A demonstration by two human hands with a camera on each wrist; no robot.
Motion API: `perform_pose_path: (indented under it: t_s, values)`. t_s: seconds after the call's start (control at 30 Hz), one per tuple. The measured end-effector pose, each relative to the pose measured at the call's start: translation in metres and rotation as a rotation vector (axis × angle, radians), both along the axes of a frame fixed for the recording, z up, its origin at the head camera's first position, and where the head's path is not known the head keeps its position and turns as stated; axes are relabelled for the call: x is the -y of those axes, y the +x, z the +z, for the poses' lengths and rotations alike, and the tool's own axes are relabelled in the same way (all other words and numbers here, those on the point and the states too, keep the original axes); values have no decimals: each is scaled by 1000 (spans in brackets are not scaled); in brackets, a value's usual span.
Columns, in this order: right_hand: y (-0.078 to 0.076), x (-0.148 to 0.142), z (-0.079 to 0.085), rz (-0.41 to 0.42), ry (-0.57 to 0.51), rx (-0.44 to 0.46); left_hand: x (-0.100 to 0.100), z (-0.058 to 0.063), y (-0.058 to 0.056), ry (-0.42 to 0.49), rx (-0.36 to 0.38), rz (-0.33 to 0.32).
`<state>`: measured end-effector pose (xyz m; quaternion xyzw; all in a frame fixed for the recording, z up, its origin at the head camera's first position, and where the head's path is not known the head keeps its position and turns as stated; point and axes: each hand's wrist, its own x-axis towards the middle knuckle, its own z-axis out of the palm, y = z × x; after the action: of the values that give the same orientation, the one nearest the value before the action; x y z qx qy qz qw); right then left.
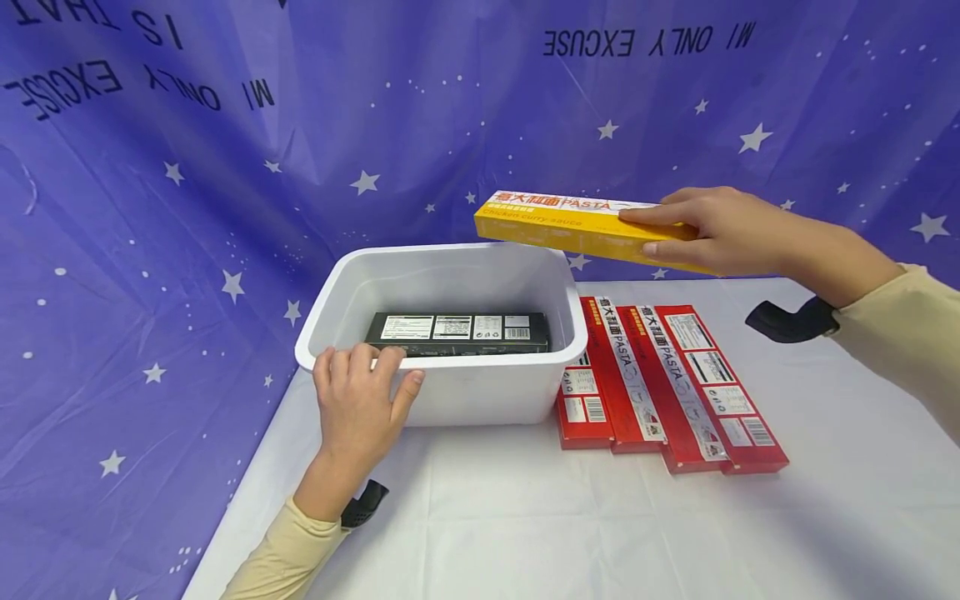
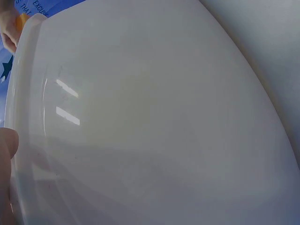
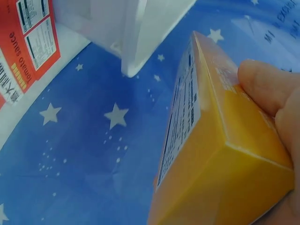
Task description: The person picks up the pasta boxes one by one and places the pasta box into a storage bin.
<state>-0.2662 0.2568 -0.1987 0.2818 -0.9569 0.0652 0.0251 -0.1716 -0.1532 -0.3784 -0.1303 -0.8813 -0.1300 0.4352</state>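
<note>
My right hand [image 1: 720, 225] grips a yellow pasta box [image 1: 555, 218] marked "Chicken curry sauce" by its right end. The box is held in the air, its free end above the right back corner of a white plastic bin [image 1: 480, 392]. In the right wrist view, the thumb presses on one face of the yellow box [image 3: 253, 126]. My left hand [image 1: 356, 408] holds the bin's near rim at the left, fingers bent over the edge; the thumb [image 2: 7, 145] shows at that rim in the left wrist view. A black box [image 1: 461, 329] with white label panels lies inside the bin.
Several red pasta boxes [image 1: 675, 392] lie side by side on the white tablecloth [image 1: 525, 517], right of the bin and close against it. Behind and to the left hangs a purple cloth [image 1: 420, 125] with white stars and black lettering.
</note>
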Motion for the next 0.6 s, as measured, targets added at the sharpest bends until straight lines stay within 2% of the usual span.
perform_pose_path:
  t_s: [0.23,0.6]
  values:
    - [-3,34,6,77,22,19,0,-1,1,2,10,-2]
    - [-14,79,5,203,33,13,0,2,2,-8,11,-3]
